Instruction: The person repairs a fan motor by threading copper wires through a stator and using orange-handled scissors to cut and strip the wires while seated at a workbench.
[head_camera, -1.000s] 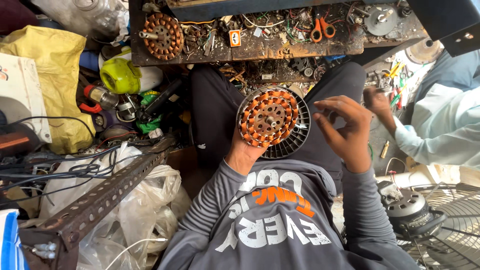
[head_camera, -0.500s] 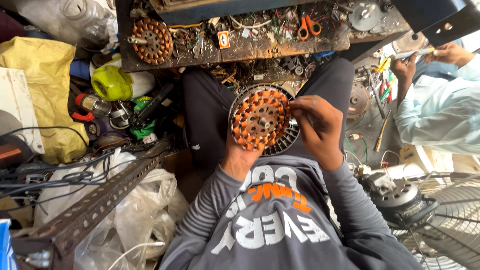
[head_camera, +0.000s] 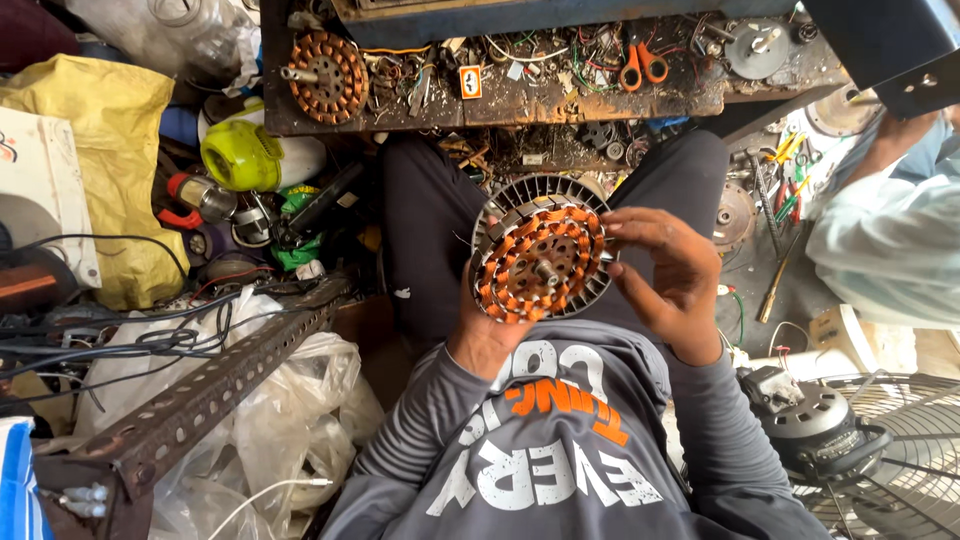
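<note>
I hold a round fan motor stator (head_camera: 540, 260) with orange copper coils and a finned metal rim over my lap. My left hand (head_camera: 482, 335) supports it from beneath, mostly hidden behind it. My right hand (head_camera: 668, 280) grips its right edge, fingers curled at the rim. A short shaft sticks out of the stator's centre. A second wound stator (head_camera: 325, 72) lies on the cluttered wooden bench (head_camera: 520, 95) ahead.
Orange-handled scissors (head_camera: 638, 62) and wire scraps lie on the bench. A yellow-green bottle (head_camera: 240, 155), yellow sack (head_camera: 95, 150) and slotted angle bar (head_camera: 215, 385) crowd the left. A fan motor with wire guard (head_camera: 830, 430) sits lower right. Another person's sleeve (head_camera: 880, 240) is at right.
The stator has stayed in both hands, tilted to face up more. My right hand shifted from over its edge to gripping the right rim. The other person's arm moved up.
</note>
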